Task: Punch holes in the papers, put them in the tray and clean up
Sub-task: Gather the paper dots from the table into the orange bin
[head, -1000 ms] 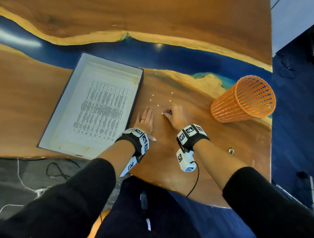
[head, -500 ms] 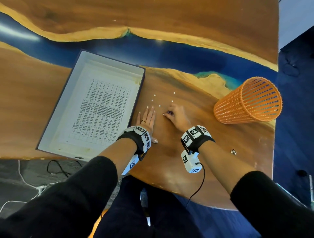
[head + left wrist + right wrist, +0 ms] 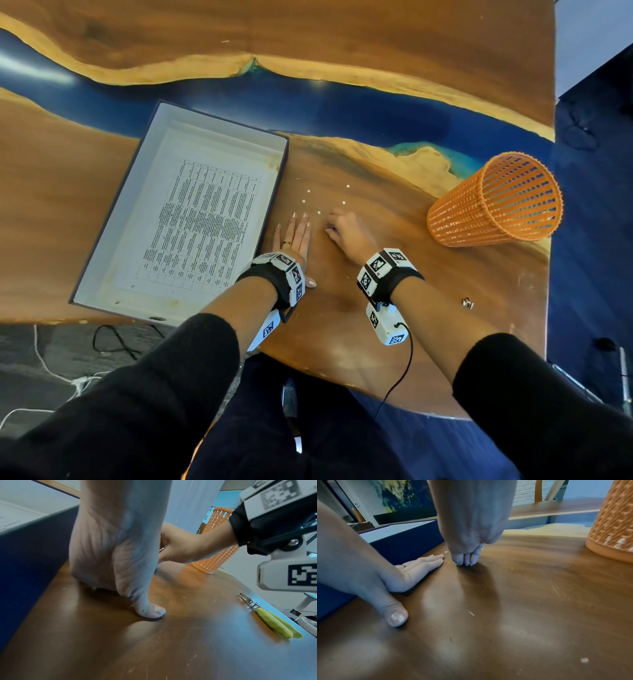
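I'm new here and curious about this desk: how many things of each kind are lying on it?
Tray: 1
Printed sheet, lying in the tray: 1 showing
Orange basket, on its side: 1
Hole punch: 1
Loose paper dots that show in the head view: 5
Total: 9
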Available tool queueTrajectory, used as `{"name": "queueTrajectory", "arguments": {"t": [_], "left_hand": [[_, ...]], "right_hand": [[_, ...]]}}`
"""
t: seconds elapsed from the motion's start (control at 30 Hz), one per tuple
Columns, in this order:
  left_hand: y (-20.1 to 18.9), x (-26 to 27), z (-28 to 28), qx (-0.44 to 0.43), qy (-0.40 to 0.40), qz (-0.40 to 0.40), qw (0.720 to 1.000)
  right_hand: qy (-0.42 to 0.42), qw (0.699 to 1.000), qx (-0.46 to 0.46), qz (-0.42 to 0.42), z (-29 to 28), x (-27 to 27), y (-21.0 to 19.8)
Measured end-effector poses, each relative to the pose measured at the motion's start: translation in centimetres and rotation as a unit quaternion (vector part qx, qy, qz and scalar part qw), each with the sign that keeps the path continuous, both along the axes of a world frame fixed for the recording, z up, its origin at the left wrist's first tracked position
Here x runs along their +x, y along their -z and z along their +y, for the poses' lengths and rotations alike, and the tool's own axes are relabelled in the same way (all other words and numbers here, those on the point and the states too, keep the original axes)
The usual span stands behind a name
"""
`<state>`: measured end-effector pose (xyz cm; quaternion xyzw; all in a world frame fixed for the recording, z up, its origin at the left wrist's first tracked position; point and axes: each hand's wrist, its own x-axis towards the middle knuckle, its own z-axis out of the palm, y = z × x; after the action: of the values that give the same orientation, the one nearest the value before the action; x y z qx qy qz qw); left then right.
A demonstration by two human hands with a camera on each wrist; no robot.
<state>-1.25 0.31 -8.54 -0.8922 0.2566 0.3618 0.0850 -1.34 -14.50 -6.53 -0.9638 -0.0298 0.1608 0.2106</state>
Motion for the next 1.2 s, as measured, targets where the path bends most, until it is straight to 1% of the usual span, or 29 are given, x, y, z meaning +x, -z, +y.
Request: {"name": "queueTrajectory", "arguments": {"t": [0.4,0.53,0.67,0.77,0.87,0.97,1.1,1.2], "left_hand": [[-0.1,-0.1,0.2,-0.009,0.007,-0.01,1.0],[0.0,0.0,0.2,-0.005,0.006,-0.002,1.0],[-0.2,0.0,0.2,0.0,0.007,-0.001,1.0],[-0.4,0.1,0.0,0.007,0.005,-0.002,1.0],[-0.3,0.0,-0.1,0.022,0.006,-0.001,1.0],[-0.2,0.0,-0.2,0.029,0.004,-0.006,1.0],[-0.4,-0.2,-0.5,0.044,0.0,-0.002,0.999],[-0.5,-0.5,-0.7,0.046,0.004,-0.036,0.998]], "right_hand": [[0.018,1.0,-0.003,0.008,-0.1,-0.5,0.5],[0.03,0.999,0.016,0.005,-0.5,-0.7,0.6],[0.068,0.997,0.049,-0.005,-0.7,-0.9,0.6],[0.083,0.993,0.083,-0.03,-0.8,-0.9,-0.1],[0.088,0.99,0.093,-0.059,-1.3,-0.4,-2.3],[0.092,0.985,0.087,-0.118,-3.2,0.4,-6.0],[0.103,0.969,0.074,-0.211,-8.4,0.3,-10.8],[0.143,0.958,0.05,-0.243,-12.6,-0.9,-13.3]]}}
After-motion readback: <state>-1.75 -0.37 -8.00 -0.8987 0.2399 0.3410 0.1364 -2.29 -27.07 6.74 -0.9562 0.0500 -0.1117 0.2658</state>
